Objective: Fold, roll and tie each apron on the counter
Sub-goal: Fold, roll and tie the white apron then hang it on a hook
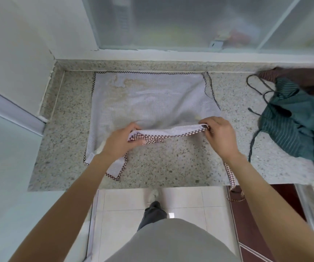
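White apron (148,99) spread flat on speckled surface (67,114); near checkered hem gripped at left end by left hand (121,141), at right end by right hand (219,136); green striped apron (292,125) heaped at right

White apron spread at frame centre, green apron heaped at right.
The white apron (148,99), checker-trimmed and stained, is laid flat, its near edge lifted; the striped green apron (292,125) is crumpled.

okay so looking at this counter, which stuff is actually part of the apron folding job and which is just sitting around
Part of the job:
white apron, its near edge held by the left hand and right hand
green striped apron, waiting at the right
brown cloth behind it, perhaps another apron

Just there:
blurred items behind the frosted window
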Demonstrator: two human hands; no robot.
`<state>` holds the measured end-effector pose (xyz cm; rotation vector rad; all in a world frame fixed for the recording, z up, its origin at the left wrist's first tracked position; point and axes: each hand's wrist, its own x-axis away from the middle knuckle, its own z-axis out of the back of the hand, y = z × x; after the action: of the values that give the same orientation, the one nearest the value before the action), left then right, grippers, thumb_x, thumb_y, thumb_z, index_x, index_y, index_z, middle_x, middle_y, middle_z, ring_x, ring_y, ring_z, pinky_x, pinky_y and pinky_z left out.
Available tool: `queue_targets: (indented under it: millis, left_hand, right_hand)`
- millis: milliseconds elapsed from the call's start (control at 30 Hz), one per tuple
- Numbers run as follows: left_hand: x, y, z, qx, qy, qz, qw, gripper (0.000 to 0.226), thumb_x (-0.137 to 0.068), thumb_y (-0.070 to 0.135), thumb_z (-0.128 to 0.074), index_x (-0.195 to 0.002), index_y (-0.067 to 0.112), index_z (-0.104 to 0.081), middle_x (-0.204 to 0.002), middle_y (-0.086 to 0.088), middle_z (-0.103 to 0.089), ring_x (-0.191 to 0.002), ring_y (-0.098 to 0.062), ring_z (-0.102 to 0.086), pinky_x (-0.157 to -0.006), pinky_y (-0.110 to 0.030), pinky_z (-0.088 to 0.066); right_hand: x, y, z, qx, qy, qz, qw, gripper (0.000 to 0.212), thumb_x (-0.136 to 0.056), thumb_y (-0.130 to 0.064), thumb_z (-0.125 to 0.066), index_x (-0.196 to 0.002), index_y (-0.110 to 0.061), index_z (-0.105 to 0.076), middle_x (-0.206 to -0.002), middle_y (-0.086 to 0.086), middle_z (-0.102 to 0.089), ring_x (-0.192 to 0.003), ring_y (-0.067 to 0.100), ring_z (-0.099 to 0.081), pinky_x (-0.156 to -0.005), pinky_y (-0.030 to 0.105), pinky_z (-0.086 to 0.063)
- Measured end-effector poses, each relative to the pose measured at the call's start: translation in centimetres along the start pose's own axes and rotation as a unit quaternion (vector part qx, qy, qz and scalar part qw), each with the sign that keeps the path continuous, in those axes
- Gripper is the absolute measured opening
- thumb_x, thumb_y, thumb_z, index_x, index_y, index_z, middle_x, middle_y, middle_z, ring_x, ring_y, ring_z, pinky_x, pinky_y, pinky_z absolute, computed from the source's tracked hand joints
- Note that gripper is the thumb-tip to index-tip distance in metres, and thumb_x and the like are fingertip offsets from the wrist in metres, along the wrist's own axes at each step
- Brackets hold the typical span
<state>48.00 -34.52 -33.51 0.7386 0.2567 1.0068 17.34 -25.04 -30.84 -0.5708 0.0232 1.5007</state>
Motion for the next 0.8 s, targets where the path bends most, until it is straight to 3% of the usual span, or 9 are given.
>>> queue_targets:
  millis: [67,200,333,433,500,567,633,733,800]
  left_hand:
    - [1.6,-0.4,0.1,-0.061,-0.056,-0.059,0.995,0.045,-0.078,0.019,-0.074,-0.119,0.021,-0.056,-0.106,0.002,-0.064,-0.091,-0.018,-0.061,-0.070,-0.027,-0.046]
    - [4.9,-0.5,-0.7,-0.198,0.032,-0.174,0.964,0.062,-0.053,-0.022,-0.068,-0.108,0.005,-0.065,-0.099,-0.015,-0.065,-0.089,-0.034,-0.060,-0.074,-0.038,-0.047]
    - [9.7,-1.6,-1.9,-0.239,0.119,-0.127,0.955,0.066,-0.045,-0.027,-0.061,-0.098,0.012,-0.069,-0.100,-0.008,-0.065,-0.092,-0.032,-0.058,-0.072,-0.040,-0.052]
    - [13.5,-1.9,-3.1,-0.226,0.137,-0.122,0.957,0.053,-0.054,-0.024,-0.063,-0.088,0.015,-0.072,-0.095,-0.003,-0.068,-0.087,-0.028,-0.062,-0.072,-0.039,-0.053]
    - [15.6,-1.5,-3.8,-0.232,0.154,-0.109,0.954,0.037,-0.066,-0.012,-0.069,-0.086,0.019,-0.072,-0.103,-0.002,-0.067,-0.094,-0.028,-0.061,-0.079,-0.040,-0.048]
    - [16.9,-1.5,-4.4,-0.189,0.195,-0.053,0.961,0.025,-0.079,-0.001,-0.066,-0.095,0.018,-0.071,-0.117,-0.007,-0.060,-0.102,-0.031,-0.056,-0.081,-0.041,-0.047]
    - [17.9,-1.5,-4.9,-0.100,0.214,0.012,0.972,0.032,-0.085,0.007,-0.064,-0.115,0.019,-0.063,-0.126,-0.009,-0.052,-0.102,-0.025,-0.053,-0.081,-0.036,-0.046]
    - [18.2,-1.4,-5.7,0.053,0.109,0.057,0.991,0.053,-0.082,0.004,-0.067,-0.127,0.027,-0.050,-0.120,0.001,-0.054,-0.100,-0.011,-0.054,-0.090,-0.029,-0.045]
    - [18.5,-1.6,-6.3,0.111,0.041,0.061,0.991,0.058,-0.081,-0.003,-0.066,-0.118,0.039,-0.048,-0.108,0.008,-0.059,-0.098,0.003,-0.055,-0.091,-0.020,-0.043]
  right_hand:
    - [1.9,0.1,1.5,0.021,-0.030,0.027,0.999,0.032,-0.072,0.003,-0.071,-0.102,-0.008,-0.065,-0.079,0.010,-0.068,-0.067,0.031,-0.061,-0.062,0.031,-0.046]
    - [5.9,1.5,2.7,0.087,-0.072,0.062,0.992,0.042,-0.067,0.000,-0.076,-0.106,-0.008,-0.060,-0.082,0.011,-0.068,-0.064,0.032,-0.063,-0.053,0.032,-0.048]
    - [11.5,3.1,2.8,0.047,-0.091,0.010,0.995,0.040,-0.075,0.007,-0.057,-0.112,-0.010,-0.058,-0.101,0.013,-0.062,-0.078,0.037,-0.061,-0.053,0.037,-0.048]
    - [15.4,3.1,2.5,0.018,-0.165,0.007,0.986,0.044,-0.082,0.003,-0.052,-0.116,-0.026,-0.047,-0.101,0.012,-0.064,-0.073,0.036,-0.063,-0.053,0.036,-0.048]
    - [17.3,2.4,2.6,0.011,-0.204,-0.029,0.978,0.042,-0.087,-0.002,-0.051,-0.122,-0.025,-0.049,-0.102,0.013,-0.067,-0.076,0.035,-0.065,-0.058,0.039,-0.050]
    - [18.9,2.1,2.5,0.025,-0.239,-0.086,0.967,0.041,-0.090,-0.009,-0.049,-0.129,-0.022,-0.049,-0.102,0.015,-0.068,-0.084,0.035,-0.064,-0.065,0.041,-0.051]
    - [20.9,1.7,2.4,0.020,-0.344,-0.127,0.930,0.046,-0.091,-0.016,-0.048,-0.136,-0.026,-0.044,-0.112,0.014,-0.064,-0.099,0.036,-0.061,-0.077,0.040,-0.050]
    - [23.5,0.5,2.5,-0.009,-0.491,-0.179,0.852,0.046,-0.093,-0.031,-0.051,-0.138,-0.025,-0.041,-0.117,0.009,-0.058,-0.107,0.031,-0.059,-0.087,0.034,-0.047]
    - [25.0,-0.1,2.0,0.005,-0.498,-0.181,0.848,0.057,-0.090,-0.039,-0.055,-0.141,-0.020,-0.037,-0.134,0.009,-0.048,-0.122,0.028,-0.047,-0.097,0.034,-0.041]
